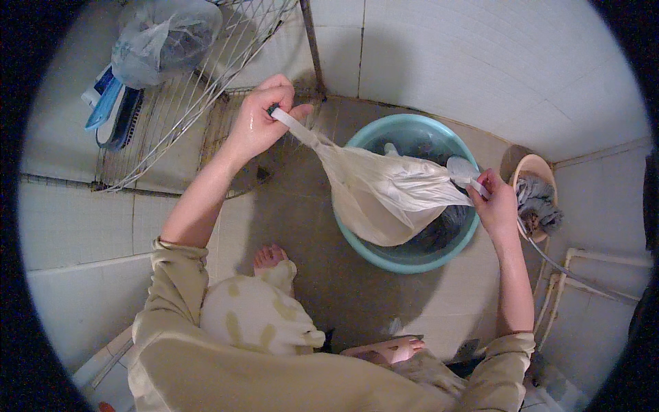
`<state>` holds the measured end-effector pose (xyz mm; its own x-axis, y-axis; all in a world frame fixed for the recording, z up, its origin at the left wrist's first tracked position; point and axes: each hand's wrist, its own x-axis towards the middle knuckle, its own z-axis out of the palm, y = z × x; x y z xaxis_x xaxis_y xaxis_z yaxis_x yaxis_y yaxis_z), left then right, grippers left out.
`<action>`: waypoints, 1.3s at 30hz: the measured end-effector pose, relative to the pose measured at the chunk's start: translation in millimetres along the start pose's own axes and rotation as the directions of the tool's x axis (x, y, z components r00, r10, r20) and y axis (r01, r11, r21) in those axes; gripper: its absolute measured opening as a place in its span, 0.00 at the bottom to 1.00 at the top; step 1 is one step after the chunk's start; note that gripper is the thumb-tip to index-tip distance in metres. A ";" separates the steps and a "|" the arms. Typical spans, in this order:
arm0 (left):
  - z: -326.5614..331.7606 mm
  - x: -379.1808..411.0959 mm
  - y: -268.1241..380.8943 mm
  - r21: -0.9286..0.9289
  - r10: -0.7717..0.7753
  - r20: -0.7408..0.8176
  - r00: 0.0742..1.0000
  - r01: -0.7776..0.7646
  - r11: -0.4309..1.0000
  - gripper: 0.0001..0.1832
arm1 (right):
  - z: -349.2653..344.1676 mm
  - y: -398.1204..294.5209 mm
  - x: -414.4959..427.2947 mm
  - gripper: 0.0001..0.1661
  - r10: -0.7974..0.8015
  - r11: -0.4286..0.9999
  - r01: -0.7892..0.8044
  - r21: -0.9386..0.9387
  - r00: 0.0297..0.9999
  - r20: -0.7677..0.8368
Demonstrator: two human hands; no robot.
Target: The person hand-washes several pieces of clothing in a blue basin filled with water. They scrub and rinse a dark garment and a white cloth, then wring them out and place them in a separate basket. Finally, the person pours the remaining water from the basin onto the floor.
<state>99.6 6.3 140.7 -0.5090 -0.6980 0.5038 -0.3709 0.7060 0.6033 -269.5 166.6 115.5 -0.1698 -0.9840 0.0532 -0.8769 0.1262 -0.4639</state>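
A wet, pale cloth item (381,190), perhaps a garment or bag, is stretched between my two hands over a round turquoise basin (466,242). My left hand (267,116) is raised at the upper left, gripping a white band that runs into the cloth; a small dark bit shows in its fist. At the basin's right rim, my right hand (494,203) grips the cloth's other end. A grey-white shower head (462,169) lies beside that hand, its handle apparently within the same grip. Dark cloth (448,232) sits in the basin's water, partly hidden by the pale cloth.
To the right, a peach-coloured bucket (533,162) holds grey cloth, with a hose (556,265) running past it. A wire rack (170,123) at the upper left carries a plastic bag (165,46) and brushes (121,116). White pipes (558,288) line the right wall.
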 end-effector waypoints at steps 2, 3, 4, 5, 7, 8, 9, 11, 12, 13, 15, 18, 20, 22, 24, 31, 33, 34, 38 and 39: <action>6.0 -5.9 -11.0 -0.318 -0.223 0.086 0.971 0.239 0.918 0.14 | 5.6 4.8 0.6 0.10 0.083 0.994 -0.083 0.072 0.997 0.002; 8.7 -7.7 -13.3 -0.458 -0.320 0.156 0.935 0.355 0.815 0.14 | 5.6 4.5 1.0 0.10 0.126 0.987 -0.126 0.105 0.992 0.008; 8.9 -8.2 -14.8 -0.540 -0.400 0.338 0.852 0.524 0.659 0.15 | 0.7 3.1 2.5 0.10 0.183 0.930 -0.201 0.308 0.979 0.087; 8.6 -7.9 -14.6 -0.568 -0.433 0.517 0.738 0.675 0.471 0.19 | -8.2 0.1 5.5 0.11 0.221 0.825 -0.279 0.492 0.960 0.174; 12.9 -9.5 -14.5 -0.535 -0.344 0.729 0.592 0.806 0.253 0.29 | -11.3 -2.7 9.0 0.11 0.205 0.619 -0.279 0.734 0.960 0.192; 16.1 -10.7 -14.2 -0.527 -0.269 0.769 0.580 0.813 0.247 0.33 | -9.1 -3.6 10.1 0.12 0.177 0.551 -0.192 0.812 0.978 0.111; 16.9 -13.2 -12.6 -0.517 -0.201 0.801 0.564 0.821 0.242 0.37 | -5.7 -7.2 11.4 0.12 0.150 0.473 -0.098 0.876 0.988 0.029; 18.3 -14.4 -5.5 -0.588 -0.138 0.771 0.621 0.779 0.220 0.36 | -11.5 -19.8 12.6 0.13 0.151 0.312 -0.108 0.944 0.986 0.063; 20.1 -12.5 -4.2 -0.615 -0.106 0.750 0.653 0.747 0.255 0.36 | -14.1 -19.2 13.3 0.13 0.147 0.287 -0.100 0.953 0.987 0.060; 20.7 -10.9 -2.9 -0.640 -0.074 0.726 0.683 0.712 0.288 0.36 | -16.3 -19.1 14.0 0.14 0.141 0.262 -0.093 0.961 0.988 0.057; 17.1 -6.8 0.2 -0.663 -0.026 0.713 0.700 0.687 0.297 0.31 | -17.8 -19.5 15.3 0.13 0.149 0.195 -0.070 0.978 0.988 0.041; 6.7 -2.4 21.2 -0.683 0.046 0.647 0.761 0.552 0.478 0.21 | -18.5 -22.8 15.6 0.12 0.152 0.093 -0.023 0.995 0.988 0.008; 8.2 -2.2 26.3 -0.802 0.204 0.533 0.821 0.414 0.430 0.15 | -21.3 -36.1 14.0 0.12 0.217 0.032 -0.003 0.999 0.976 -0.004; 8.8 -0.7 24.0 -0.908 0.320 0.407 0.856 0.339 0.247 0.13 | -26.3 -28.1 15.0 0.08 0.073 0.059 -0.091 0.994 0.994 0.086; -6.2 7.7 25.8 -0.863 0.251 0.484 0.838 0.412 0.292 0.11 | -28.4 -22.2 14.4 0.05 0.017 0.296 -0.092 0.951 0.996 0.091; -19.2 10.4 62.3 -0.065 0.118 0.111 0.987 -0.111 0.992 0.13 | -36.5 -10.8 6.9 0.10 0.110 0.962 -0.089 0.258 0.992 -0.069; -16.5 14.8 83.6 -0.029 0.032 0.025 0.999 -0.031 0.999 0.12 | -46.4 -17.0 5.2 0.09 0.156 0.902 -0.133 0.411 0.987 -0.023; -15.5 19.0 91.9 -0.051 -0.063 0.051 0.997 0.066 0.997 0.11 | -58.0 -28.9 4.9 0.09 0.209 0.765 -0.273 0.584 0.962 0.176; -4.4 51.5 133.4 -0.510 -0.077 0.214 0.974 0.179 0.841 0.10 | -85.8 -85.8 10.4 0.12 -0.092 0.755 0.095 0.648 0.995 -0.039; -4.4 60.2 140.4 -0.552 -0.068 0.278 0.958 0.218 0.805 0.15 | -91.6 -107.6 15.3 0.15 -0.149 0.750 0.182 0.636 0.983 -0.107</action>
<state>20.3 62.9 258.4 -0.6785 -0.6834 0.2694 0.0195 0.3499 0.9366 -219.0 149.4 247.1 -0.0847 -0.9728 0.2158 -0.4022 -0.1647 -0.9006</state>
